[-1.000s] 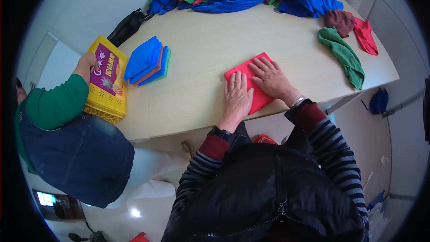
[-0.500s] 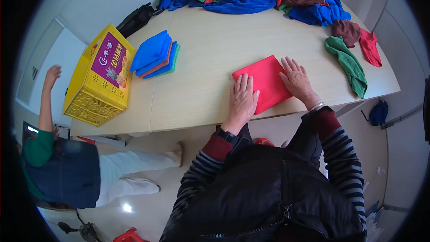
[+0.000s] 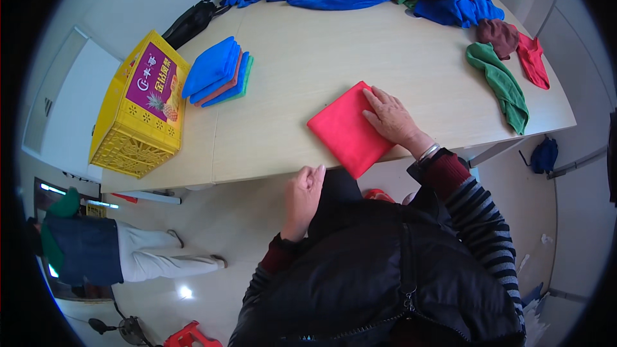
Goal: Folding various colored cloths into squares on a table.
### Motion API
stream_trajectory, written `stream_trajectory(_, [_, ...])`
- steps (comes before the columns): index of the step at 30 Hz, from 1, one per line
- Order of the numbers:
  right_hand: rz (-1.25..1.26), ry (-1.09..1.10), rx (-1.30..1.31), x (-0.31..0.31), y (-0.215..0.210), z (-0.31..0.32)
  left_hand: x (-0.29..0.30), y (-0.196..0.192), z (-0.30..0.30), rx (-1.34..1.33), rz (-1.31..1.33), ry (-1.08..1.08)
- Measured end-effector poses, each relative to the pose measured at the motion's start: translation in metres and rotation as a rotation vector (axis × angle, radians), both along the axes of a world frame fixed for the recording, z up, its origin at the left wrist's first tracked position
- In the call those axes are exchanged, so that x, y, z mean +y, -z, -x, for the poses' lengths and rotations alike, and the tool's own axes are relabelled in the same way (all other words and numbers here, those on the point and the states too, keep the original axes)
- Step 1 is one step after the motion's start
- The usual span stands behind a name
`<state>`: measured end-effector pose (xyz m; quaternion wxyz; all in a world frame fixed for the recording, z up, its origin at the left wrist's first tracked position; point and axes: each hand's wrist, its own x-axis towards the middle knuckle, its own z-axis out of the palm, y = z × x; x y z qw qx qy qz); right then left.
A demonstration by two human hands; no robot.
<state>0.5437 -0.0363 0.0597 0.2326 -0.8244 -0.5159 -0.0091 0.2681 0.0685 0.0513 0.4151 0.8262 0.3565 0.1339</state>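
Red folded cloth (image 3: pixel 347 130) part-hidden under flat right hand (image 3: pixel 392 117).

Person is wearing a black zipped vest (image 3: pixel 392 283) over a dark striped sweater with maroon cuffs (image 3: pixel 443 173). Silver bangle (image 3: pixel 427 152) is showing at the right wrist.

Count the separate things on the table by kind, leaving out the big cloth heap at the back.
Folded red cloth under the right hand: 1
Stack of folded cloths: 1
Yellow crate: 1
Loose green cloth: 1
Loose red cloth: 1
Total: 5
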Motion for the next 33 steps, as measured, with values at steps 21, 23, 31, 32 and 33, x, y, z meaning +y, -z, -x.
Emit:
stream_trajectory(21, [-0.158, -0.127, -0.033, -0.054, 0.007, 0.017, 0.100, -0.082, 0.058, -0.585, 0.839, -0.312])
stream_trajectory(23, [-0.131, -0.093, -0.064, -0.063, 0.006, 0.017, 0.148, -0.122, 0.057, -0.627, 0.739, -0.307])
stream_trajectory(31, [-0.035, 0.061, -0.111, -0.067, -0.001, 0.019, 0.339, -0.197, -0.028, -1.045, 0.682, -0.186])
stream_trajectory(32, [-0.034, 0.073, -0.109, -0.069, -0.001, 0.018, 0.356, -0.190, -0.041, -1.046, 0.687, -0.174])
stream_trajectory(33, [-0.040, 0.074, -0.105, -0.068, -0.002, 0.019, 0.374, -0.179, -0.049, -1.085, 0.674, -0.214])
